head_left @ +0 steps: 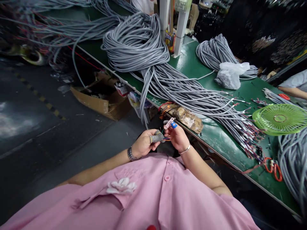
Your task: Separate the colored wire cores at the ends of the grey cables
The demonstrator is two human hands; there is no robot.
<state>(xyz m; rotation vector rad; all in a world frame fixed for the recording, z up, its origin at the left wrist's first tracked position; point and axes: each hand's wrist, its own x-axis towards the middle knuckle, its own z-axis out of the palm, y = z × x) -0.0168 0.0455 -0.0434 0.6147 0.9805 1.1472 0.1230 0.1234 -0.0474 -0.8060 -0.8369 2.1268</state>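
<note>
In front of my shirt, my left hand is closed, with a grey covering on at least one finger. It grips several thin coloured wires, whose ends point toward my other hand. My right hand is close beside it, fingers bent in and pinching at the wires. A blue cover is on its thumb. A small pale pink piece shows at its fingertips; whether it is a finger wrap or a tool I cannot tell. The cable behind the wires is mostly hidden by my fingers.
A green table carries coiled grey cables with stripped ends, a brown taped bundle, a plastic bag, a green fan and orange-handled scissors. A cardboard box sits below. Another person's arm is at the right.
</note>
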